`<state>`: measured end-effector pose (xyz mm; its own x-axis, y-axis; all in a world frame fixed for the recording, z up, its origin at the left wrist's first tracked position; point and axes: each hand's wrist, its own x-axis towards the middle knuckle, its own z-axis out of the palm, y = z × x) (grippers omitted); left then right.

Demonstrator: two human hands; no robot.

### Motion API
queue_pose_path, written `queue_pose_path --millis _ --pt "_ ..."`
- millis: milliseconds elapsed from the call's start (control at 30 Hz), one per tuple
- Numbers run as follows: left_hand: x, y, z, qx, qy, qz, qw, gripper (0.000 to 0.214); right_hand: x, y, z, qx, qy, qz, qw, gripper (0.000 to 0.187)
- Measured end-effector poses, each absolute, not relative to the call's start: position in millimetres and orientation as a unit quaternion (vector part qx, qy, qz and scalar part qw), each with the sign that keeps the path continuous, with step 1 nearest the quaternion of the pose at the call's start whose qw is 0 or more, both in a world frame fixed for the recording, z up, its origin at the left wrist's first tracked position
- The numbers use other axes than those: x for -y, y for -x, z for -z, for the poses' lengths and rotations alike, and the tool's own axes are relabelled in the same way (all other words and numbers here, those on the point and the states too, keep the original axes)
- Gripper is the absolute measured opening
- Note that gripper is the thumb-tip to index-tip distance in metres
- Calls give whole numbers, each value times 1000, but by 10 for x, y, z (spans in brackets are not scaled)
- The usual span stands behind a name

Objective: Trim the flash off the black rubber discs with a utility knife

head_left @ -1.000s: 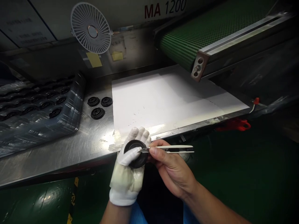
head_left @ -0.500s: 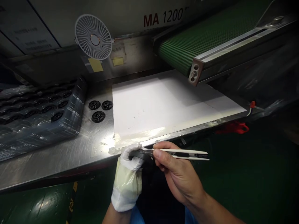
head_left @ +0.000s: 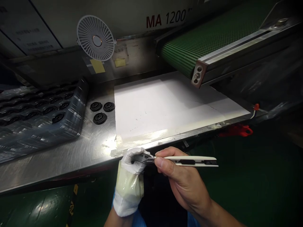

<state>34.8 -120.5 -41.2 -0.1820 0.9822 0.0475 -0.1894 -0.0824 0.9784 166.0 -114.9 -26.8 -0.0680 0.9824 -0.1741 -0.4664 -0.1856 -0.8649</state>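
My left hand [head_left: 131,176], in a white glove with a yellowish shiny palm, is closed around a round black part [head_left: 139,158] at the bench's front edge. Its fingers cover much of the part. Bare, my right hand [head_left: 178,176] pinches a white-handled utility knife [head_left: 194,161] near its blade end. The blade points left and meets the black part, though I cannot tell how deep it sits. On the metal bench beyond, three black ridged round parts [head_left: 99,118] lie beside a white sheet [head_left: 151,110].
Stacked clear plastic trays [head_left: 73,123] holding several black parts stand at the left. A green conveyor belt [head_left: 184,50] juts in from the upper right, over the sheet. A white fan [head_left: 96,41] stands at the back. Red-handled things [head_left: 239,130] hang at the bench's front edge.
The knife and my right hand have shifted slightly right and down. The black part has turned in my gloved fingers, showing more of its ribbed edge.
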Motion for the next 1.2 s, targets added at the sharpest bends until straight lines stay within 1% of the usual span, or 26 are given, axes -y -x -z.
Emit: queue_pose_path --millis 133,233,433,567,700,800,867,933,1000,1033,1100,1167,1200 --pt "1213 -329 429 -473 -442 -595 476 29 1153 -1698 267 327 388 -668 544 14" --pt "1212 -300 449 -480 -452 -578 480 25 1121 -1775 246 345 359 -702 510 12" --pt "1206 -256 468 -489 -364 -499 617 20 970 -1907 177 329 343 -731 489 14" --pt "1196 -260 373 -476 -389 -462 639 16 943 -1899 186 325 341 -757 453 16" --pt "1188 -259 347 -447 -414 -460 646 16 971 -1876 222 325 345 -759 447 17" --pt "1198 -254 422 -460 -407 -448 650 15 1016 -1892 242 327 340 -760 447 17" --pt "1211 -260 468 -466 -375 -465 652 18 1047 -1929 245 340 323 -775 423 18" --pt "1221 -277 475 -443 -333 -509 658 18 1034 -1998 238 368 311 -783 393 21" --pt "1221 -299 437 -405 -265 -559 673 11 923 -2109 229 429 348 -729 404 22" --pt "1218 -307 409 -383 -216 -581 685 10 818 -2179 228 475 394 -663 425 21" --pt "1206 -302 364 -335 -97 -609 712 12 511 -2328 241 579 504 -451 456 21" --pt "1196 -255 363 -296 -2 -603 741 14 132 -2459 270 662 563 -247 429 24" --pt "1191 -216 384 -290 18 -590 754 17 -55 -2508 287 685 558 -217 414 23"
